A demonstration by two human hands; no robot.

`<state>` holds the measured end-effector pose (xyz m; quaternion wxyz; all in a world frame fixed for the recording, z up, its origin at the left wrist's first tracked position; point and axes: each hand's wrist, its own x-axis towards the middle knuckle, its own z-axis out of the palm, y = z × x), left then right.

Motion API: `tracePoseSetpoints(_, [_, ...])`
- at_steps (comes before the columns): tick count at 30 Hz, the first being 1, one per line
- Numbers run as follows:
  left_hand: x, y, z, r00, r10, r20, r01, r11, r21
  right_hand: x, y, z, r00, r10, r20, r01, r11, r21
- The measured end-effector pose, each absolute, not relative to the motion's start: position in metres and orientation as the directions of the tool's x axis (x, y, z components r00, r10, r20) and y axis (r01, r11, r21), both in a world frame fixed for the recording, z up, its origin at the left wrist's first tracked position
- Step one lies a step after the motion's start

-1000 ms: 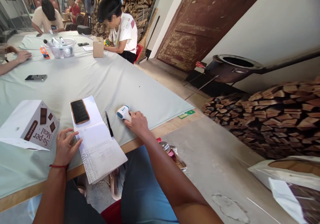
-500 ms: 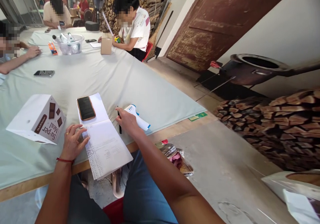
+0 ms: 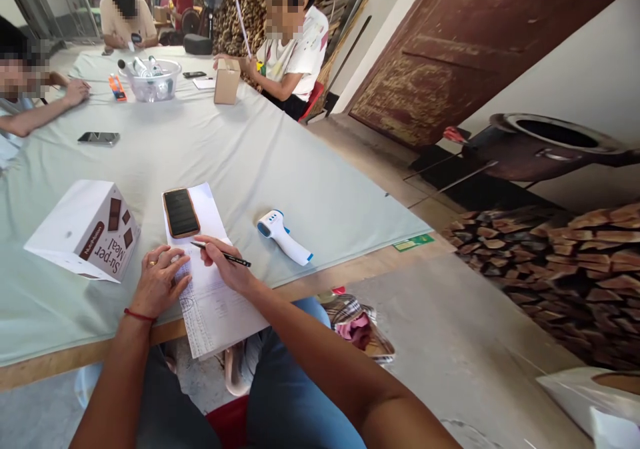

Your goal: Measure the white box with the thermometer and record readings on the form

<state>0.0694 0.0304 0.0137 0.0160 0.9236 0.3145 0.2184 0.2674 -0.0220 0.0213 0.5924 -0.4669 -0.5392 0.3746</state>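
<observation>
My right hand (image 3: 223, 262) is closed around a black pen (image 3: 235, 259), its tip pointing left above the upper part of an open notebook (image 3: 225, 315). Fingers spread, my left hand (image 3: 159, 279) lies flat on the left edge of the page, which carries handwriting. A smartphone (image 3: 181, 213) in a brown case rests on the notebook's far page. To the right of my right hand, a white and blue infrared thermometer (image 3: 284, 237) lies on the tablecloth. Left of my left hand stands a white box (image 3: 83, 232) with brown print.
A pale cloth covers the table (image 3: 300, 189). Farther back are another phone (image 3: 99, 138), a clear basin (image 3: 155, 82) of bottles and a cardboard box (image 3: 227, 82). Several people sit around. Stacked firewood (image 3: 560, 275) and a dark pot (image 3: 545, 145) stand at the right.
My right hand has moved left from beside the thermometer to over the notebook, lifting the pen off the table. My left hand stays on the page. The view has shifted slightly.
</observation>
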Motion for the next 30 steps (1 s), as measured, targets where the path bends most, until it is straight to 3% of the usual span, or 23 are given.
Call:
tracePoseSetpoints(5, [0.071,0.028,0.014,0.699,0.604,0.383,0.584,-0.791,0.182,0.259,-0.019,0.010,0.182,0.960,0.213,0.068,0.203,-0.977])
tracePoseSetpoints(16, [0.073,0.029,0.018,0.721,0.596,0.354,0.576,-0.799,0.171,0.256,-0.014,0.002,0.363,0.904,0.224,0.131,0.188,-0.973])
tracePoseSetpoints(30, [0.075,0.029,0.019,0.716,0.603,0.353,0.577,-0.795,0.188,0.255,-0.013,-0.005,0.328,0.907,0.265,0.227,0.196,-0.954])
